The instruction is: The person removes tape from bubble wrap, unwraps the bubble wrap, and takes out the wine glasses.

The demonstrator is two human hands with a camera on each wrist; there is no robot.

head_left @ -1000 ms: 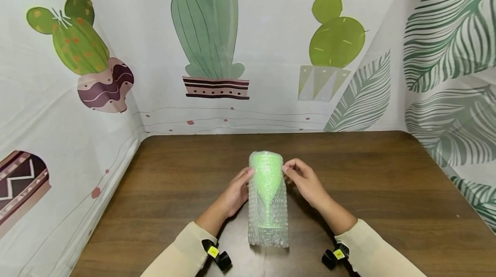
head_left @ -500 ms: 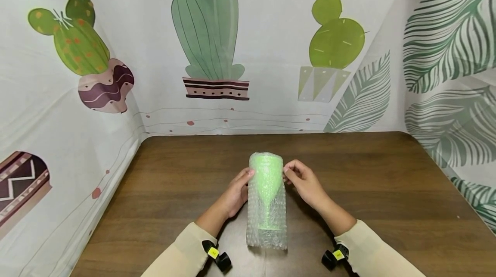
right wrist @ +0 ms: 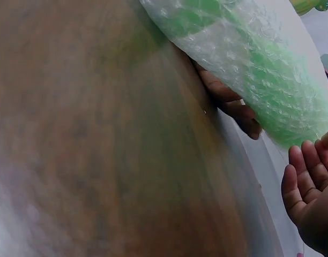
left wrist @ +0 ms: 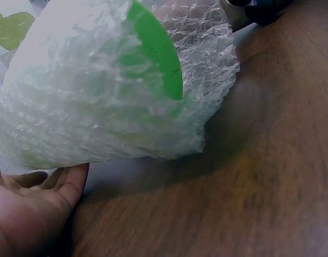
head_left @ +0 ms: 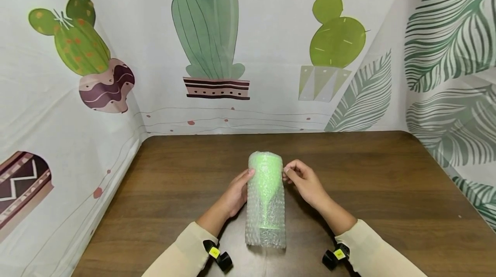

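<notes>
A bright green goblet (head_left: 268, 178), wrapped in clear bubble wrap (head_left: 253, 234), slants over the table with its bowl at the far end. My left hand (head_left: 234, 195) holds it from the left, the thumb on the wrap near the bowl and the fingers underneath. On the other side, the thumb and index finger of my right hand (head_left: 308, 184) pinch the edge of the wrap near the bowl's rim. From the left wrist, the goblet's green foot (left wrist: 161, 56) shows inside the wrap's loose, open end (left wrist: 204, 48). My right hand's other fingers (right wrist: 306, 171) are loosely curled.
Beneath the hands is a dark brown wooden table (head_left: 368, 169). A white cloth printed with cacti and leaves (head_left: 271, 44) hangs along its back and sides. Both cuffs carry a black wrist camera (head_left: 223, 262).
The near end of the wrapped goblet has swung slightly to the left. Both hands stay almost where they were, with the same hold.
</notes>
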